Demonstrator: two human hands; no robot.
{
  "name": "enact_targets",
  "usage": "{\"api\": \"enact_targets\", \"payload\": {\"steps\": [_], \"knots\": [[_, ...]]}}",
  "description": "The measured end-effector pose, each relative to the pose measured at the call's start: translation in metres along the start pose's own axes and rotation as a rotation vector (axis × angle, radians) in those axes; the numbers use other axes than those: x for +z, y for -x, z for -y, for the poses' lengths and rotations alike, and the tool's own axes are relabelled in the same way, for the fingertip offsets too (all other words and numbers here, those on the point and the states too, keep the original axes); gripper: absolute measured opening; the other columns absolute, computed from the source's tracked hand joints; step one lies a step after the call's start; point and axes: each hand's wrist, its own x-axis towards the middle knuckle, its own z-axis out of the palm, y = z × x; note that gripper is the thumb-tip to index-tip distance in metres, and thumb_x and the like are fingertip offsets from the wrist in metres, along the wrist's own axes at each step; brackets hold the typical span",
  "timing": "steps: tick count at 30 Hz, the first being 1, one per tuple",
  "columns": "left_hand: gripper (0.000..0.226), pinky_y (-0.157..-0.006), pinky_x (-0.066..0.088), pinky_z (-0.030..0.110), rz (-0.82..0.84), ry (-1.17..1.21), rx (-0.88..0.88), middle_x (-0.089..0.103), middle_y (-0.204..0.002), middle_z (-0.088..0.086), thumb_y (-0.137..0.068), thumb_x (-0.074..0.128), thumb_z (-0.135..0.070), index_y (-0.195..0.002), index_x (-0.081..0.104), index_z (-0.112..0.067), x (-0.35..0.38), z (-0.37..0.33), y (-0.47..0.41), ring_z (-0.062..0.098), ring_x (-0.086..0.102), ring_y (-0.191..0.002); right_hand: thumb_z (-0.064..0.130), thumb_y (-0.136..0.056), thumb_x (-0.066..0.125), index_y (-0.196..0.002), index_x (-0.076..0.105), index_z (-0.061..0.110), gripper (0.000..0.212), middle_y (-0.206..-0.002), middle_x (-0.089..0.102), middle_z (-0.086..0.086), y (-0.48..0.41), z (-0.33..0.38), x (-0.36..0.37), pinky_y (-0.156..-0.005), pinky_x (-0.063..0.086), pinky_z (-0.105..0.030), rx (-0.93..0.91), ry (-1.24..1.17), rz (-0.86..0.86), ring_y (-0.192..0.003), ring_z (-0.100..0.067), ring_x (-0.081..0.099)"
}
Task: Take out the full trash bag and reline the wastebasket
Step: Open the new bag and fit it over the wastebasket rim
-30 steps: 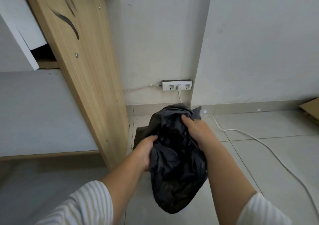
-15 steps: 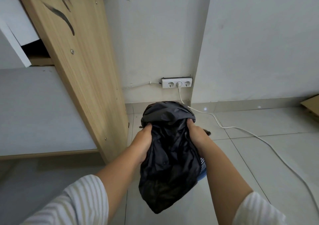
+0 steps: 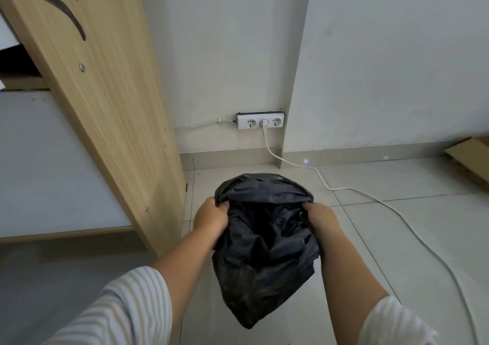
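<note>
We hold the black trash bag [image 3: 264, 252] above the tiled floor [image 3: 383, 239], left hand [image 3: 210, 219] and right hand [image 3: 321, 220] pinching its rim on opposite sides, fingers apparently curled inward. Beyond, a power strip [image 3: 260, 122] sits on the wall.

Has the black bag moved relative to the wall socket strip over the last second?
Yes. The black bag now sits lower, clear of the socket strip, with bare floor between; a second ago its top nearly reached the strip.

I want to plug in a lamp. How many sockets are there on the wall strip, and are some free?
3, in one row on the wall strip: left free, middle taken by the white plug, right free. None seem hidden.
</note>
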Motion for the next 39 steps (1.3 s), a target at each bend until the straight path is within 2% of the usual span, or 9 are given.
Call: {"api": "enact_targets", "payload": {"steps": [2, 5, 11, 15, 20, 27, 32, 35, 39], "knots": [[0.036, -0.085, 0.05, 0.037, -0.062, -0.168, 0.049, 0.061, -0.112, 0.012, -0.095, 0.045, -0.04, -0.116, 0.054, -0.012, -0.006, 0.004, -0.006, 0.032, 0.059, -0.1, 0.017, -0.09, 0.049, -0.088, 0.063, 0.006, 0.018, -0.102, 0.066, -0.02, -0.002, -0.004, -0.006, -0.076, 0.043, -0.038, -0.101, -0.046, -0.131, -0.09, -0.031, 0.058], [0.042, -0.083, 0.049, 0.037, 0.015, -0.053, -0.076, 0.059, -0.116, 0.012, -0.093, 0.049, -0.041, -0.122, 0.052, -0.009, -0.005, 0.012, -0.015, 0.032, 0.058, -0.099, 0.02, -0.093, 0.044, -0.092, 0.056, 0.006, 0.019, -0.098, 0.063, -0.016, -0.001, -0.007, -0.006, -0.072, 0.038, -0.033, -0.126, 0.161, -0.177, -0.087, -0.032, 0.053], [0.055, -0.093, 0.049, 0.041, 0.064, 0.174, -0.193, 0.06, -0.121, 0.015, -0.094, 0.048, -0.047, -0.128, 0.053, -0.003, 0.003, 0.014, -0.014, 0.034, 0.058, -0.107, 0.027, -0.103, 0.025, -0.13, 0.049, 0.0, 0.046, -0.133, 0.052, -0.023, 0.009, 0.002, 0.008, -0.098, 0.037, -0.037, -0.056, 0.307, 0.008, -0.122, -0.036, 0.048], [0.045, -0.094, 0.05, 0.047, 0.137, 0.34, -0.22, 0.064, -0.114, 0.013, -0.092, 0.056, -0.04, -0.122, 0.056, -0.007, -0.002, 0.015, -0.016, 0.034, 0.062, -0.101, 0.035, -0.098, 0.038, -0.134, 0.046, 0.004, 0.048, -0.129, 0.056, -0.018, 0.003, -0.009, 0.016, -0.102, 0.043, -0.044, 0.1, -0.037, 0.283, -0.113, -0.034, 0.054], [0.024, -0.092, 0.048, 0.039, 0.069, 0.268, -0.141, 0.058, -0.113, 0.011, -0.099, 0.042, -0.025, -0.116, 0.051, -0.012, -0.005, 0.03, -0.02, 0.029, 0.056, -0.101, 0.018, -0.088, 0.051, -0.106, 0.063, 0.005, 0.025, -0.106, 0.066, -0.017, -0.011, -0.019, 0.001, -0.085, 0.046, -0.038, -0.048, -0.025, -0.124, -0.096, -0.033, 0.059], [0.036, -0.081, 0.047, 0.036, -0.104, -0.343, -0.003, 0.06, -0.116, 0.01, -0.095, 0.047, -0.039, -0.122, 0.055, -0.016, -0.008, 0.051, -0.023, 0.033, 0.058, -0.102, 0.02, -0.082, 0.045, -0.107, 0.048, 0.014, 0.026, -0.085, 0.053, -0.001, -0.011, -0.045, -0.002, -0.072, 0.041, -0.036, 0.027, -0.213, -0.129, -0.083, -0.025, 0.051], [0.025, -0.079, 0.05, 0.034, -0.071, -0.265, -0.005, 0.066, -0.105, 0.008, -0.092, 0.051, -0.028, -0.111, 0.062, -0.016, -0.017, 0.045, -0.027, 0.029, 0.063, -0.092, -0.002, -0.082, 0.036, -0.094, 0.042, 0.011, 0.019, -0.073, 0.046, -0.003, -0.009, -0.056, -0.009, -0.057, 0.032, -0.033, -0.031, -0.156, -0.298, -0.07, -0.025, 0.044], [0.03, -0.068, 0.059, 0.04, -0.094, -0.052, -0.129, 0.066, -0.098, 0.01, -0.087, 0.047, -0.015, -0.114, 0.057, -0.019, -0.014, 0.039, -0.026, 0.033, 0.066, -0.081, -0.006, -0.078, 0.037, -0.089, 0.06, 0.018, 0.035, -0.088, 0.061, -0.005, -0.011, -0.061, -0.006, -0.069, 0.043, -0.032, -0.054, -0.084, -0.243, -0.088, -0.031, 0.056], [0.037, -0.08, 0.057, 0.046, -0.077, 0.148, -0.154, 0.055, -0.107, 0.008, -0.084, 0.053, -0.012, -0.119, 0.041, -0.014, -0.002, 0.03, -0.015, 0.029, 0.058, -0.091, 0.005, -0.084, 0.049, -0.127, 0.058, 0.015, 0.045, -0.128, 0.057, -0.009, -0.012, -0.063, 0.002, -0.099, 0.044, -0.038, -0.107, -0.096, -0.156, -0.116, -0.029, 0.054]]}}
